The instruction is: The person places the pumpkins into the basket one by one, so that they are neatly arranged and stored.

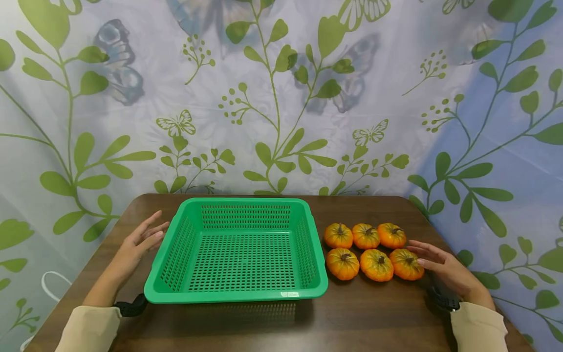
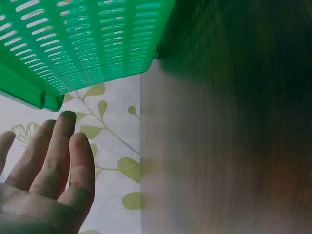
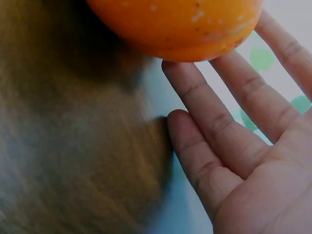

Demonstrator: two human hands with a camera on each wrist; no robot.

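A green plastic basket (image 1: 237, 296) with slotted walls stands on the brown table, nothing inside it. My left hand (image 1: 140, 243) is beside its left rim, fingers extended; in the left wrist view the fingers (image 2: 62, 158) lie just below the basket's wall (image 2: 92, 44). Right of the basket, several small orange pumpkins sit in two rows. My right hand (image 1: 448, 269) is at the right end of them, fingertips right at the front-right pumpkin (image 1: 405, 264). In the right wrist view its fingers (image 3: 214, 119) are loosely extended under the orange pumpkin (image 3: 185, 29).
The wooden table (image 1: 352, 318) reaches back to a curtain (image 1: 299, 122) printed with leaves and butterflies. A white cable (image 1: 49, 283) loops beyond the table's left edge. Other pumpkins (image 1: 338, 236) stand close to the basket's right rim.
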